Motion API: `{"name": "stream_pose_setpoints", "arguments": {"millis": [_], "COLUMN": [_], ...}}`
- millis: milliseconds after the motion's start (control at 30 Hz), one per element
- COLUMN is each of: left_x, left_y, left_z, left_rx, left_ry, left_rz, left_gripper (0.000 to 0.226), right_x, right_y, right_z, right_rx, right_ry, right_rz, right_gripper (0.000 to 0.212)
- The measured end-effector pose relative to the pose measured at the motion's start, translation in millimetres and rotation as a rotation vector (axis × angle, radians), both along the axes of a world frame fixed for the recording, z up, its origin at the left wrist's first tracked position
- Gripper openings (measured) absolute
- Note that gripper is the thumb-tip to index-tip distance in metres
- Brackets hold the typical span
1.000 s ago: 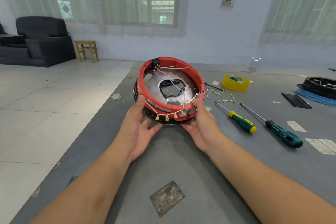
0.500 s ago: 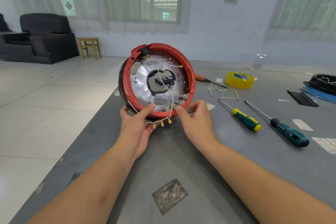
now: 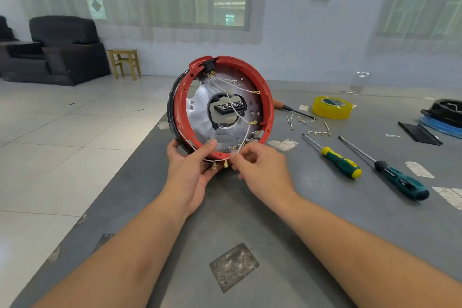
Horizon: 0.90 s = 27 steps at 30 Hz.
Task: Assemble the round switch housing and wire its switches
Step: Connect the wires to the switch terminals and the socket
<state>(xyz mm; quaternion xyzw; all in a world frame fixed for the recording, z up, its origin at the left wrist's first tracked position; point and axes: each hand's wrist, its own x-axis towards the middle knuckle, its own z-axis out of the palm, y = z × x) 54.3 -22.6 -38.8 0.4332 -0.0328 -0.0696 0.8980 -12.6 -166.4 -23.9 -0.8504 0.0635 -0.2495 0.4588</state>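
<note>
At frame centre my right hand (image 3: 260,170) pinches a white wire (image 3: 243,139) running up into the red housing (image 3: 222,107); my left hand (image 3: 192,170) grips its lower rim, tilted upright just beyond.

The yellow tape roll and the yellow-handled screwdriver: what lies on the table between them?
In the head view, loose short white wires with small metal terminals lie on the grey table between the yellow tape roll and the yellow-handled screwdriver.
</note>
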Motion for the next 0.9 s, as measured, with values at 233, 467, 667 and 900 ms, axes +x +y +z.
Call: {"name": "stream_pose_setpoints", "arguments": {"millis": [233, 467, 667, 900], "left_x": [1.2, -4.1, -7.2, -5.5], "left_y": [3.8, 4.2, 1.8, -0.3], "left_z": [3.3, 6.8, 7.5, 5.8], "left_rx": [-0.047, 0.014, 0.063, 0.081], "left_ry": [0.054, 0.04, 0.006, 0.0], "left_rz": [0.012, -0.022, -0.026, 0.009], "left_gripper": [0.073, 0.069, 0.068, 0.062], "right_x": [8.8, 13.1, 14.0, 14.3], "right_y": [-29.0, -59.7, -63.2, -50.0], "right_z": [13.4, 20.7, 24.9, 22.0], "right_rx": [0.286, 0.412, 0.632, 0.435], "right_ry": [-0.145, -0.246, -0.265, -0.124], "right_rz": [0.008, -0.132, -0.036, 0.086], "right_gripper": [0.016, 0.014, 0.008, 0.006]}}
